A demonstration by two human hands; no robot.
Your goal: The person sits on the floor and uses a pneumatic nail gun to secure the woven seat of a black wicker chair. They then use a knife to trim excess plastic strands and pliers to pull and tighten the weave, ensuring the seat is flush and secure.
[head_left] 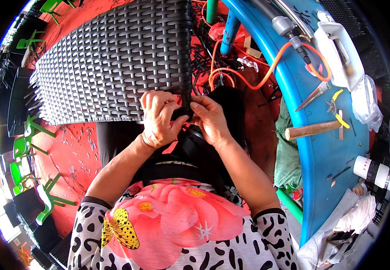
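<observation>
Grey woven panel (109,63) has glossy strips (134,42) w/ loose ends (33,96) on L.

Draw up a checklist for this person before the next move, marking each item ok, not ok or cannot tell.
1. Left hand and right hand at the woven panel, near right corner: ok.
2. Firm pinch: cannot tell; the contact is hidden.
3. Orange hose not touching either hand: ok.
4. Hammer wholly on blue table: not ok, handle overhangs.
5. Strand ends at left tucked in: not ok, they stick out.
6. Red floor swept: not ok, dark scraps scattered.
</observation>
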